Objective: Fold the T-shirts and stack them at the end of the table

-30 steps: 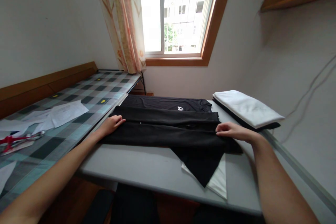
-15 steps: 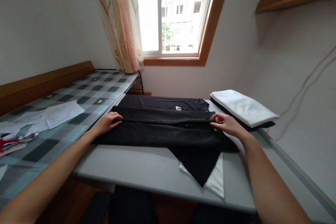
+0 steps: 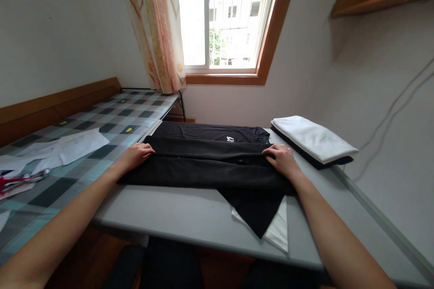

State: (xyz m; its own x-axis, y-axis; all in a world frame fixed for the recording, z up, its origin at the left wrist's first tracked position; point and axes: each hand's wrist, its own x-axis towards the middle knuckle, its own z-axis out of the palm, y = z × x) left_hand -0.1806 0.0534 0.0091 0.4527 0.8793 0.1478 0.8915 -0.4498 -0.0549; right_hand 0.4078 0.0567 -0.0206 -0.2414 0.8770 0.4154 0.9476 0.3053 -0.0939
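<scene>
A long, folded black garment [image 3: 203, 174] lies across the grey table, with a pointed black flap hanging toward me at its front right. I cannot tell for sure what garment it is. My left hand [image 3: 137, 156] is at its left end, fingers closed on the cloth along the middle fold. Near the right end, my right hand [image 3: 282, 159] has its fingertips pinched on the same fold. Just behind lies a black T-shirt [image 3: 203, 131] with white lettering, partly covered. White cloth [image 3: 280, 230] peeks out from under the flap.
The grey table [image 3: 176, 210] ends close in front of me. At back right, a folded white cloth [image 3: 313, 137] rests on black fabric. To the left is a checkered bed [image 3: 91, 119] with papers [image 3: 81, 144] and a red-handled item [image 3: 20, 180]. A window and curtain [image 3: 162, 31] stand behind.
My right hand has moved left along the fold, from the garment's right end inward. My left hand has shifted slightly left; the garment lies nearly the same.
</scene>
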